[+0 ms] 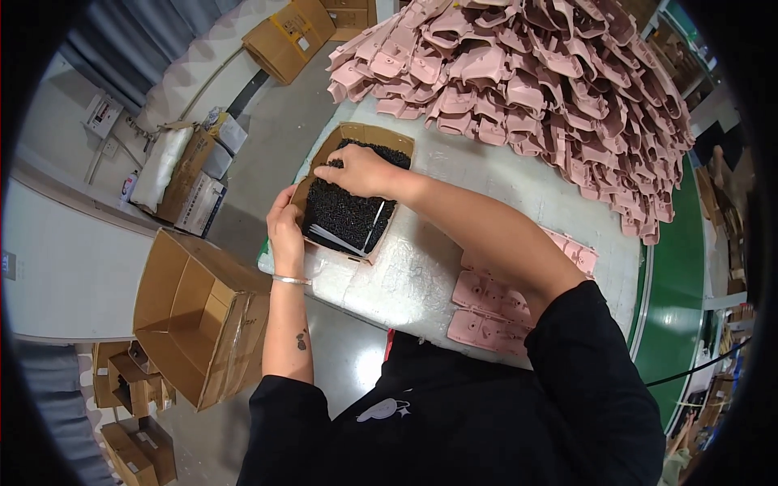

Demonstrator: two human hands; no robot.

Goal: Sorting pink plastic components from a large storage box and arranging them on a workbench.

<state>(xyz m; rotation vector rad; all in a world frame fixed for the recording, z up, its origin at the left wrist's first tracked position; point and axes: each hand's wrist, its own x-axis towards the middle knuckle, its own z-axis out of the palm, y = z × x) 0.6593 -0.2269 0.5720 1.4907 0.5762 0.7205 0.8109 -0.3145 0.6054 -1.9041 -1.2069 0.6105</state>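
An open cardboard box (369, 132) stands at the left end of the white-covered table, filled with many small black parts (344, 212). My right hand (362, 172) reaches over the box from the right, its fingers curled down at the black parts. Whatever those fingertips pinch is too small to make out. My left hand (284, 223) grips the box's left wall, the fingers bent over its rim. Inside the box, near its front corner, lie thin white strips (336, 240).
A large pile of pink moulded parts (519, 89) covers the table's far right. Several pink pieces (490, 324) lie near the front edge, partly under my right forearm. A big open carton (190, 324) stands left of the table. Beyond the right edge runs a green surface (677, 283).
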